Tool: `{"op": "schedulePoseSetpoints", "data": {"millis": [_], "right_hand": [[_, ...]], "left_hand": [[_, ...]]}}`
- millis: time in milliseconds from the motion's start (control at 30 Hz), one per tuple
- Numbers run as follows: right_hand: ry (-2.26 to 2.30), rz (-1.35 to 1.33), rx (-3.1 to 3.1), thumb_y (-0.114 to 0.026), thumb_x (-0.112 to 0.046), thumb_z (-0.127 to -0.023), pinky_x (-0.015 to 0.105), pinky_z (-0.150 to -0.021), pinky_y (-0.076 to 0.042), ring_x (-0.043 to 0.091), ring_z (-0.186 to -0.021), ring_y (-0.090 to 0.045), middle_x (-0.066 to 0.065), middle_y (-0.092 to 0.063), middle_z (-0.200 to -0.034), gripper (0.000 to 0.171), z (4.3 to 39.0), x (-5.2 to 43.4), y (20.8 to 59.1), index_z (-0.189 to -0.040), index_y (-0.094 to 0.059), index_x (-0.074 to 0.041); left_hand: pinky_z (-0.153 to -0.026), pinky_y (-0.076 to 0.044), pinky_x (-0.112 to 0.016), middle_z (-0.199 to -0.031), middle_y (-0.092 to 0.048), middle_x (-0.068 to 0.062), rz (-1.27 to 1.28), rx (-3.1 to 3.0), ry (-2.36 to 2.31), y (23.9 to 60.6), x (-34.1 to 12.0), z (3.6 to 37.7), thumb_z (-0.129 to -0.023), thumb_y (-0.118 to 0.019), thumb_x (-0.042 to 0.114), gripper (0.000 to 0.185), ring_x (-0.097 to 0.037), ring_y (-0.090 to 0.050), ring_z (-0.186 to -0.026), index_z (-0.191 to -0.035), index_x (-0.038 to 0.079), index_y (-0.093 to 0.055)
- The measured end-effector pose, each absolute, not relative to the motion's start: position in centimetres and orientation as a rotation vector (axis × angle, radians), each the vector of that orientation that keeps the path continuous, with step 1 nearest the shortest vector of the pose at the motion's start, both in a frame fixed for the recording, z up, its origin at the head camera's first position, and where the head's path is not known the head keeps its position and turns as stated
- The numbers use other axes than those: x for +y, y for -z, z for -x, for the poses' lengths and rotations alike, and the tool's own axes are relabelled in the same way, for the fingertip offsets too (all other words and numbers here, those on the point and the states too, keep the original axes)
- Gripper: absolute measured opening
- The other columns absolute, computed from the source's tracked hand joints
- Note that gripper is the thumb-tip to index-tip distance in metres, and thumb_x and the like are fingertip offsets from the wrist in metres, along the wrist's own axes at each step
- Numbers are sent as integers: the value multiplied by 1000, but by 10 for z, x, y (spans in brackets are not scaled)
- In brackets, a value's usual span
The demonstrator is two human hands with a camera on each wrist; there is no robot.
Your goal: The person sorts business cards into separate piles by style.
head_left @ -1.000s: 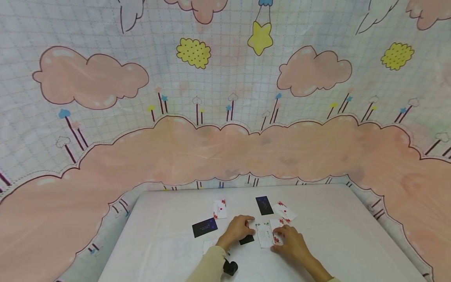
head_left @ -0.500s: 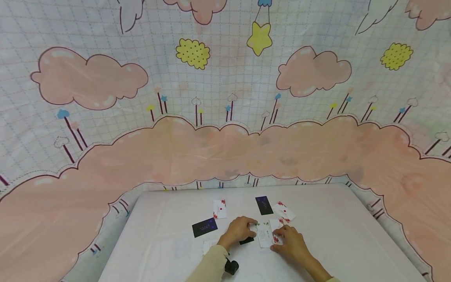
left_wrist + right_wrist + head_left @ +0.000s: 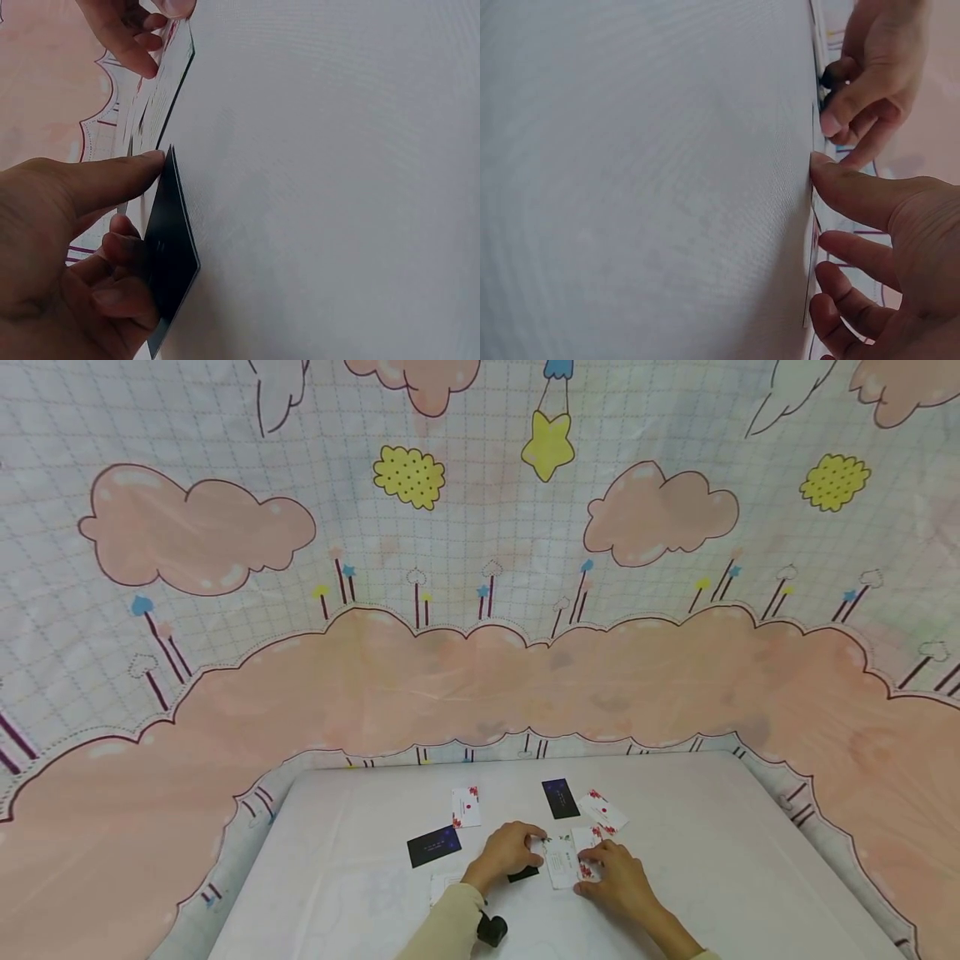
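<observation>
My left hand [image 3: 513, 850] is curled over a black card [image 3: 523, 874] on the white table [image 3: 712, 843]. In the left wrist view its thumb [image 3: 127, 176] meets the corner of that black card [image 3: 171, 247] and the curled fingers lie on it. My right hand [image 3: 611, 875] covers a white card with red flowers [image 3: 587, 847]. The right wrist view shows its thumb [image 3: 855, 191] at the card's edge and the fingers bent toward it. A white card with green print [image 3: 558, 862] lies between both hands.
Other cards lie flat: a black one [image 3: 433, 846] at the left, a white and red one [image 3: 465, 807], a black one [image 3: 561, 798] and a white and red one [image 3: 603, 811] farther back. A white card [image 3: 442, 885] shows beside my left sleeve. A patterned cloth [image 3: 480, 677] hangs behind.
Both hands stay almost where they were on the cards. The head view has shifted a little.
</observation>
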State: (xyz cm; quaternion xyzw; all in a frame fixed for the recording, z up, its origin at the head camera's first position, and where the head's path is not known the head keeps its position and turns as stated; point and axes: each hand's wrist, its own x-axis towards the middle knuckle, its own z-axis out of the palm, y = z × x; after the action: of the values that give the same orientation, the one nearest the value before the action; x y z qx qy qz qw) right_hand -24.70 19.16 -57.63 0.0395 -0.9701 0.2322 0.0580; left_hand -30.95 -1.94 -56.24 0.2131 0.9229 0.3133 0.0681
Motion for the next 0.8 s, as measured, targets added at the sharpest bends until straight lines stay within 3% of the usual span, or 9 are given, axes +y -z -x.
{"op": "schedulePoseSetpoints", "data": {"millis": [400, 567, 667, 800], "right_hand": [[-711, -109, -2933, -90, -31, -63, 43, -76, -42, 21, -94, -58, 0, -64, -101, 44, 244, 192, 578, -102, -75, -16], [-712, -107, -2928, -90, -31, -63, 43, -76, -41, 20, -94, -57, 0, -64, -101, 43, 244, 193, 579, -101, -75, -17], [-710, -95, -2937, -89, -31, -63, 44, -77, -41, 21, -94, -57, 0, -64, -102, 43, 245, 193, 578, -102, -75, -17], [-726, -89, -2939, -89, -31, -64, 44, -77, -41, 21, -95, -57, 1, -64, -103, 42, 244, 193, 577, -102, -75, -17]], "left_hand": [[-61, -31, -23, -70, -46, 6, -624, 2680, -1085, 563, -19, 306, -75, -81, 9, 31, -8, -41, -65, -105, 10, -72], [-71, -40, -26, -82, -54, 3, -585, 2629, -1129, 564, -19, 307, -75, -82, 9, 26, -11, -46, -75, -98, 12, -71], [-80, -45, -31, -92, -58, 1, -576, 2632, -1126, 565, -18, 307, -75, -83, 11, 29, -12, -50, -83, -102, 13, -72], [-81, -46, -31, -94, -58, 0, -591, 2671, -1104, 564, -16, 306, -73, -84, 12, 39, -13, -49, -83, -109, 9, -71]]}}
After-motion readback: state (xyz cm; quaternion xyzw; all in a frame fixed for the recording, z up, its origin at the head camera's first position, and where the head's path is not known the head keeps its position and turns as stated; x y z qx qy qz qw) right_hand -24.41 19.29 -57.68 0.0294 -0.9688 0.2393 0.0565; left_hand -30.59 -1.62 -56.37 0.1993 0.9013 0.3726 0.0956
